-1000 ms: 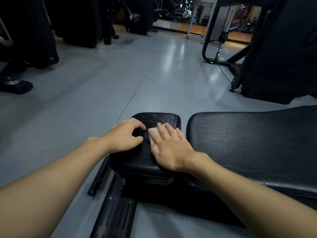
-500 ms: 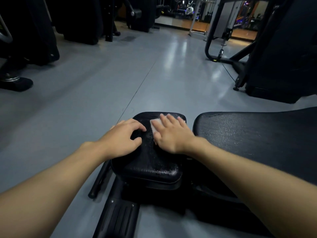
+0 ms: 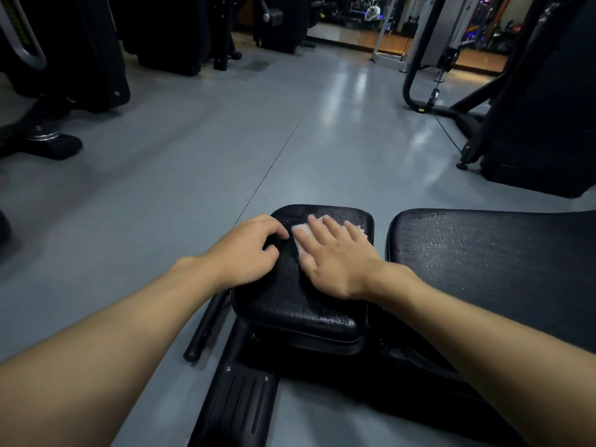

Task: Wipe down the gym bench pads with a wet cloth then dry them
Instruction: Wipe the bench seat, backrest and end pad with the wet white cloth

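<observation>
**A:** Which step is this?

**B:** Wet wiping, I judge. The right hand (image 3: 335, 262), fingers straight and slightly spread, presses a small pale cloth (image 3: 300, 235) onto the far end of the small black textured vinyl seat pad (image 3: 300, 301).

**A:** And the left hand (image 3: 248, 253)?

**B:** Its curled fingers rest on the pad's left edge; I cannot tell whether they grip. The next move calls for firm strokes toward the near end.

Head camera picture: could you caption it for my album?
Right hand presses a pale cloth flat on the small black textured bench pad while the left hand rests on its left edge.
</observation>
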A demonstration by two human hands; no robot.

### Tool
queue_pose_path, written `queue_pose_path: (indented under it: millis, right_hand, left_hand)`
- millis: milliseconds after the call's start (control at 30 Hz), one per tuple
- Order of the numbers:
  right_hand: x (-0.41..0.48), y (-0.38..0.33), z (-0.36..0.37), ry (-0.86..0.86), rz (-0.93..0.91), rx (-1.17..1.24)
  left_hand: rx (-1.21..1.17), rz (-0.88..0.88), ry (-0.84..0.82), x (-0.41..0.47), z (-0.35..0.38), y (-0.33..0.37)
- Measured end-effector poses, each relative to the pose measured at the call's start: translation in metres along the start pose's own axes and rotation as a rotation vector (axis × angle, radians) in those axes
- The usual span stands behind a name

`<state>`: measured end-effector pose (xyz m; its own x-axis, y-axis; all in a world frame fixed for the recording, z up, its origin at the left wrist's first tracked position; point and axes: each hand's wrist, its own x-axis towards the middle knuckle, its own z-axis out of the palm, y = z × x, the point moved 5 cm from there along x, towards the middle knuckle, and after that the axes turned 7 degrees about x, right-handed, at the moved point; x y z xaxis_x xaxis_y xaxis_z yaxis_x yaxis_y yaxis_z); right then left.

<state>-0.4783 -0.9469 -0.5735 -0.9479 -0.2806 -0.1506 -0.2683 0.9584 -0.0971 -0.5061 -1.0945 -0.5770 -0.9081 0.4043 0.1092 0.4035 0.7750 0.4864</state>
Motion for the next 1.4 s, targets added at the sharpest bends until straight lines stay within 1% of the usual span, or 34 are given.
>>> queue_pose_path:
  millis: [100,167,267,333,400,600,733,833,900,1000,1100,1167,1300,1400]
  right_hand:
    - [-0.043,-0.021,0.005,-0.02,-0.097,-0.029]
    - [-0.065,-0.031,0.009,-0.001,-0.178,-0.05]
    - [-0.075,-0.032,0.01,0.006,-0.233,-0.049]
    - [-0.064,-0.028,0.008,-0.04,-0.224,-0.034]
    - [-0.039,-0.022,0.004,-0.021,-0.185,-0.03]
    - [0.067,0.005,-0.003,-0.032,0.035,0.047]
    - [0.088,0.006,-0.001,-0.024,0.083,0.053]
    - [0.072,-0.005,0.002,-0.01,0.045,0.038]
    - [0.049,-0.019,0.006,-0.018,-0.015,0.018]
    - [-0.001,-0.043,0.011,-0.025,-0.139,-0.017]
    - [-0.046,-0.057,0.014,0.01,-0.265,-0.057]
    - [-0.061,-0.058,0.015,-0.006,-0.305,-0.056]
    - [-0.046,-0.053,0.01,-0.072,-0.281,-0.039]
    - [-0.004,-0.04,0.003,-0.086,-0.179,-0.036]
  left_hand:
    - [-0.005,-0.032,0.02,-0.003,-0.002,-0.008]
    - [-0.012,-0.036,0.026,-0.006,-0.004,-0.011]
    - [-0.037,-0.045,0.029,-0.007,-0.004,-0.016]
    - [-0.045,-0.056,0.038,-0.006,-0.003,-0.021]
    - [-0.058,-0.074,0.044,-0.006,-0.002,-0.025]
    - [-0.088,-0.082,0.02,-0.011,-0.003,-0.031]
    - [-0.138,-0.116,-0.011,-0.013,-0.006,-0.034]
    - [-0.224,-0.169,-0.03,-0.015,-0.011,-0.034]
    - [-0.257,-0.199,-0.039,-0.017,-0.014,-0.033]
    - [-0.261,-0.197,-0.021,-0.018,-0.017,-0.029]
    - [-0.268,-0.194,-0.014,-0.019,-0.016,-0.027]
    - [-0.293,-0.193,-0.012,-0.02,-0.016,-0.029]
    - [-0.328,-0.199,0.004,-0.02,-0.016,-0.034]
    - [-0.352,-0.193,0.014,-0.019,-0.015,-0.035]
